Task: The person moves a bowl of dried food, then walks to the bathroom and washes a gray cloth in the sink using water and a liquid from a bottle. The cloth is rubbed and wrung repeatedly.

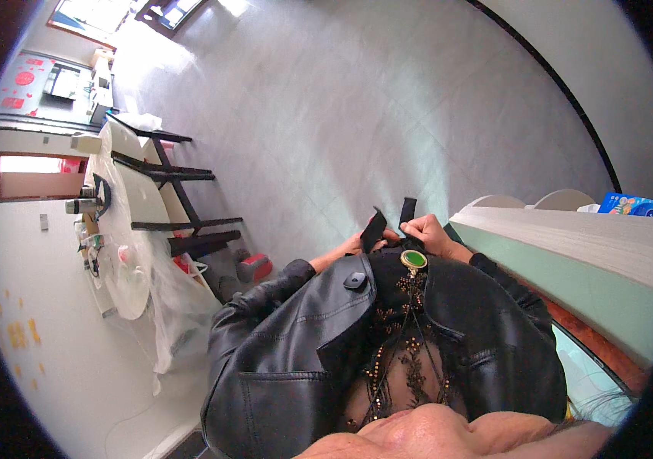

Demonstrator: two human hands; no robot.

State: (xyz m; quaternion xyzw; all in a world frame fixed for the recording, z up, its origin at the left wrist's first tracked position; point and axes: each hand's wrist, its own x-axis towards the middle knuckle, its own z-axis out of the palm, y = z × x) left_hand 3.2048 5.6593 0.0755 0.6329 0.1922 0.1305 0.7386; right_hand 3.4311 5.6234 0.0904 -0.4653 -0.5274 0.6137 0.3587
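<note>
At the waist, just beyond the hem of a black leather jacket (303, 344), both hands are on a black belt or tie. My right hand (431, 232) has its fingers closed on the belt, and one strap end (408, 210) sticks up beside the thumb. Partly hidden behind the other, wider strap end (373, 230) is my left hand (385, 236); its fingers are bent at the knot area and its grip is unclear. A green oval pendant (413, 260) with a gold rim hangs close to the hands over a black lace top.
To the left stands a table under clear plastic (131, 252), with a flask (83, 206) and black-framed chairs (163, 172) alongside. A red and grey object (255, 267) lies on the floor nearby. At the right, a pale ledge (567, 235) bears a blue tissue pack (635, 205).
</note>
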